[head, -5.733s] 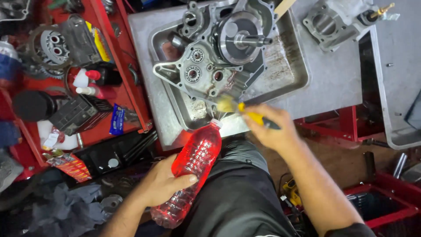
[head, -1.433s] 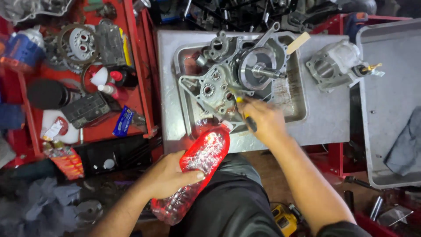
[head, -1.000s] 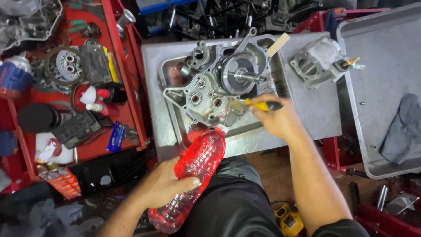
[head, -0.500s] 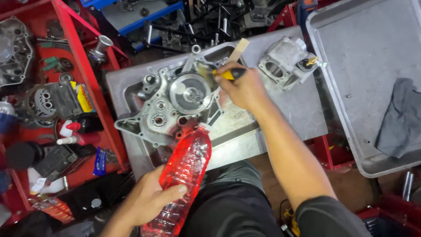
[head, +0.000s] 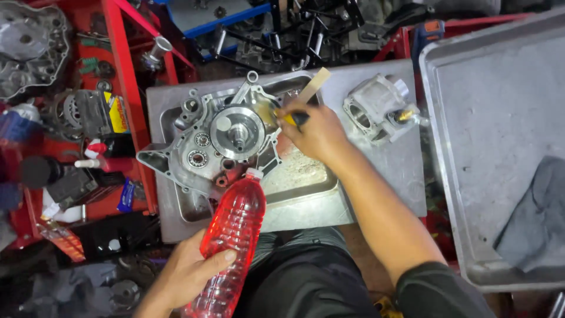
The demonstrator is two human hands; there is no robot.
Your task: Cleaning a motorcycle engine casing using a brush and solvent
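Right hand: fingers curled tight round a small brush w/ yellow-black handle, bristle end poking left onto the engine crankcase half, right by the round centre hub. Brush long axis roughly left-right, slight tilt, bristles toward upper left. Forearm running down-right out of frame, dark sleeve at the elbow.

Left hand: fingers wrapped round the lower body of a clear plastic bottle w/ red liquid, thumb across the front. Bottle long axis diagonal, neck pointing up and a bit right, white cap end sitting at the near edge of the crankcase, base down by the lap. Tilted, not upright.

Crankcase lying flat in a shallow metal tray, bearings and shaft facing up, some dirty residue on the tray floor beside it. Wooden stick leaning on the far tray rim just past the brush. Tray sits on a grey metal tabletop; grey cylinder block on it to the right, apart from the tray. Bigger metal tray further right w/ a dark rag in it. Red tool cart on the left, loaded w/ engine parts, cans, misc bits. Cluttered workshop, bike frame parts at the top.
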